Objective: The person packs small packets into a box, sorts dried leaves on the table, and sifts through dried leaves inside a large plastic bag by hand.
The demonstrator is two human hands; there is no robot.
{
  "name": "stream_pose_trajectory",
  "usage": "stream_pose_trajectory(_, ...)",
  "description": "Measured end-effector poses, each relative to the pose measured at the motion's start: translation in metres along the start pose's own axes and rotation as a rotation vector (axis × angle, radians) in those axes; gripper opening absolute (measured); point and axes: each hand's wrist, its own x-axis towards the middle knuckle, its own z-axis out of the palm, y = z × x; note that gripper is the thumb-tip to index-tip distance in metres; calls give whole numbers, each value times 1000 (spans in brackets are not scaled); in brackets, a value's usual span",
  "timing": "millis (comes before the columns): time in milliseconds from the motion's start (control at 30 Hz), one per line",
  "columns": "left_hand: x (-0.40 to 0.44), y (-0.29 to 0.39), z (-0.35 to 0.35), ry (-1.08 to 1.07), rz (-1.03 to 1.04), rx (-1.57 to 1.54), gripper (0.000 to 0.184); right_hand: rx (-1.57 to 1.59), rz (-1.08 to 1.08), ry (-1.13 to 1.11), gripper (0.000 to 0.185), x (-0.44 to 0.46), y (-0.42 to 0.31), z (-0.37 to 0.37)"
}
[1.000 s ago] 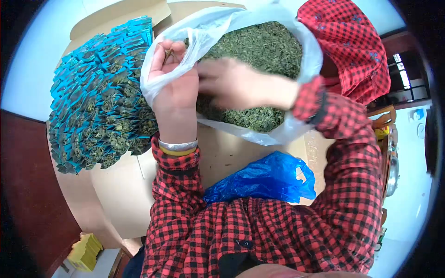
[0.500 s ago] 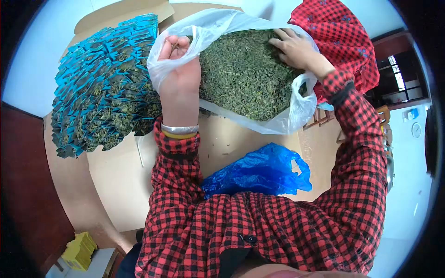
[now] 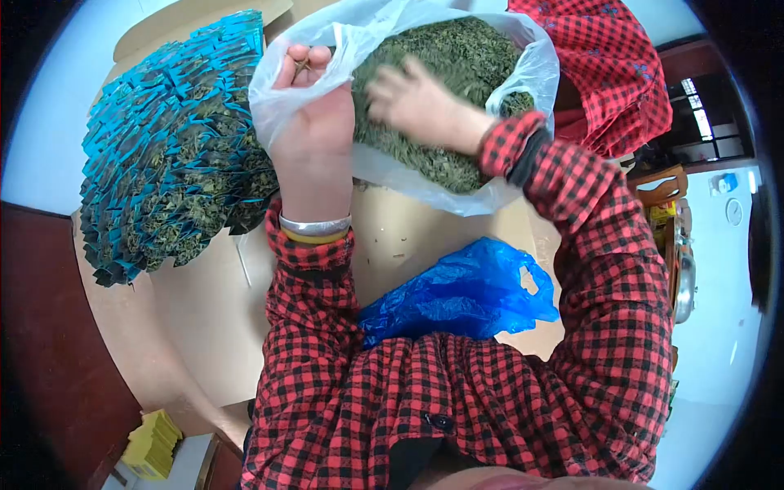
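A clear plastic bag (image 3: 469,202) full of dried green leaves, like loose tea (image 3: 467,53), lies open at the top middle. My left hand (image 3: 314,122) is palm up at its left side, with the bag's plastic draped round the wrist and palm. Its fingers curl closed on thin brownish stems (image 3: 303,65). Over the left part of the leaves, my right hand (image 3: 416,106) is blurred by motion, its fingers apart and palm down. Whether it touches the leaves I cannot tell.
Left of the bag stand several rows of turquoise pouches (image 3: 163,139) filled with leaves. A crumpled blue plastic bag (image 3: 461,294) lies near my body on the cardboard surface (image 3: 196,327). Red checked cloth (image 3: 608,73) is at the right; yellow packs (image 3: 153,445) sit lower left.
My right hand has swept left and toward me, from the bag's far right edge to the leaves beside my left hand. The left hand stays curled in the plastic.
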Motion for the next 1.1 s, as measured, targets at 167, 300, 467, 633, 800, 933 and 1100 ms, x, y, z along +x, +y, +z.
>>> stream_pose_trajectory(167, -3, -1, 3, -17, -15, -26, 13, 188, 398, -139, 29, -26, 100, -17)
stream_pose_trajectory(300, 0, 1, -1, -22, -7, -10, 14, -204, 362, -26, 36, -64, 83, -32)
stream_pose_trajectory(467, 0, 2, 3, 30, -30, -6, 13, 623, 10, 0, 25, -65, -26, -31)
stream_pose_trajectory(633, -2, 4, 6, 127, -50, -49, 14, 892, 207, 79, 47, -40, -57, 5)
stream_pose_trajectory(800, -5, 4, 11, 113, -105, -37, 14, 887, 308, -124, 51, 12, -9, 25)
stream_pose_trajectory(933, -5, 4, 4, 81, -118, 2, 14, 747, 488, -5, 48, 21, 77, 41)
stream_pose_trajectory(1100, -2, 3, 6, 75, -85, -6, 14, 858, 322, 36, 43, -26, 95, 17)
